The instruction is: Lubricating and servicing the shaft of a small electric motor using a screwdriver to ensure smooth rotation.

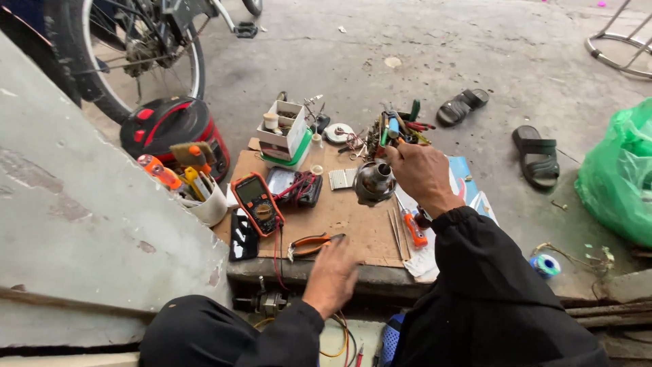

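My right hand [422, 173] holds a round, shiny metal part [374, 182] up above the cardboard work board [353, 221]. My left hand [333, 275] is blurred and hovers low over the board's near edge, its fingers reaching toward orange-handled pliers [311, 245]. It holds nothing that I can see. An orange multimeter [257, 202] with red leads lies just left of the pliers. A small orange-handled screwdriver [413, 229] rests on the board under my right wrist.
A white cup of tools [204, 200] and a red-and-black case [170, 126] stand at the left. A white parts box [284, 132] and a tool pile [397, 129] sit at the back. Bicycle wheel [129, 54], sandals [536, 153], green plastic bag [621, 177] and solder spool [545, 265] surround it.
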